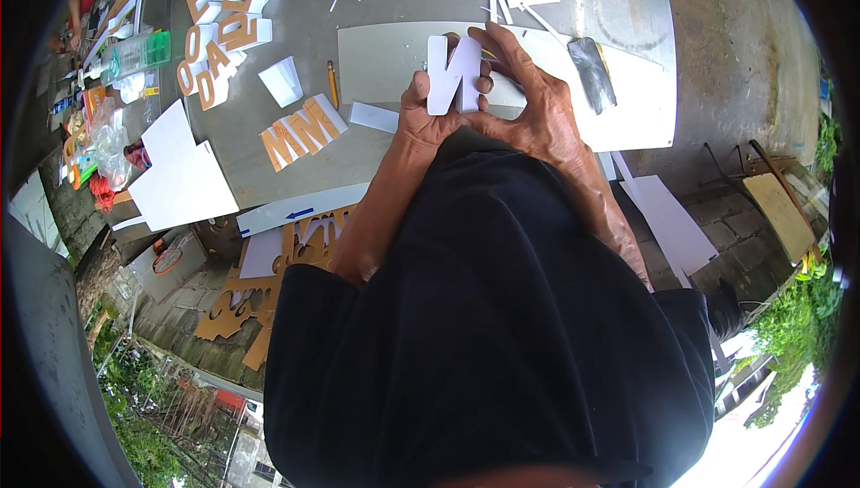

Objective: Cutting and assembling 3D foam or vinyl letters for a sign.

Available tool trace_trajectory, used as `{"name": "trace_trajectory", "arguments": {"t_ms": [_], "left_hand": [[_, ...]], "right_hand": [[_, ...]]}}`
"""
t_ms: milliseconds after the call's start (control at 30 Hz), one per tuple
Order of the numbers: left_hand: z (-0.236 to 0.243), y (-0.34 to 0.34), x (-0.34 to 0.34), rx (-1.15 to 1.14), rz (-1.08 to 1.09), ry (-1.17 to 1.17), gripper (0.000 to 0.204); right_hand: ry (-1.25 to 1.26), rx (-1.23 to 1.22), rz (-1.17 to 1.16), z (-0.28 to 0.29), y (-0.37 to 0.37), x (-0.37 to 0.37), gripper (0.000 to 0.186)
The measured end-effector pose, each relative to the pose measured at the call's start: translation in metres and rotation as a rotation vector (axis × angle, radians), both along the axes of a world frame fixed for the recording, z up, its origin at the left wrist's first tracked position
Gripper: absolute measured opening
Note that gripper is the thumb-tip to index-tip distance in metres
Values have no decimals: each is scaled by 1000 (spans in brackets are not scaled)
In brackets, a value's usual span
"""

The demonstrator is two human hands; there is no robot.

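Above the workbench, a white block letter (455, 78) with two uprights and a slanting stroke is held between both my hands. The fingers and thumb of my left hand (423, 116) are closed round its left and lower side. My right hand (537, 98) grips the right side, its thumb near the bottom edge and its fingers bent over toward the top. Beneath the letter lies a pale sheet (381, 63). A pencil (332, 83) and a narrow white strip (374, 117) rest left of my left hand. Right of my right hand is a dark rectangular block (593, 74).
Brown-faced block letters (237, 33) cluster at the far left, with more letters (305, 132) nearer. A white tapered piece (281, 81), a cut white board (179, 175) and a green-ended clear container (143, 54) are also left. Cut brown sheets (237, 309) lie below the bench edge.
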State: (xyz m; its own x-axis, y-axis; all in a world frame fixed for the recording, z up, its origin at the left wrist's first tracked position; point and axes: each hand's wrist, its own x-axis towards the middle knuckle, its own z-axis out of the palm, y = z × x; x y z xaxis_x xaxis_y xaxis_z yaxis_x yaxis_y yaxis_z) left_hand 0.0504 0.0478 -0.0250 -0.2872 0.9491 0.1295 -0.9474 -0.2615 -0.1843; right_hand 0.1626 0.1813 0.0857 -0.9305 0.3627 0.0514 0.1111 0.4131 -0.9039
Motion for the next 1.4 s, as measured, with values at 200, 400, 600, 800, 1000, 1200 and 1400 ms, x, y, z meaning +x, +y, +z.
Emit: {"name": "trace_trajectory", "arguments": {"t_ms": [200,400,600,800,1000,1200,1400], "left_hand": [[-4,-2,0,29,-22,-3,76],[-3,-1,-2,-2,-1,19,77],[-3,0,-3,-21,11,45,75],[-4,-3,-5,-104,22,111,71],[1,-5,-3,-217,68,169,62],[6,-6,-4,-252,80,164,60],[7,-6,-9,-270,124,213,58]], "right_hand": [[52,-2,-2,-4,1,-1,101],[36,-50,-13,-5,2,-1,100],[33,-55,-16,-7,1,-1,99],[-37,-35,9,-3,3,-2,97],[-21,-88,-7,-5,1,-1,96],[10,-6,37,-8,3,-4,94],[28,-87,44,-5,3,-7,90]]}}
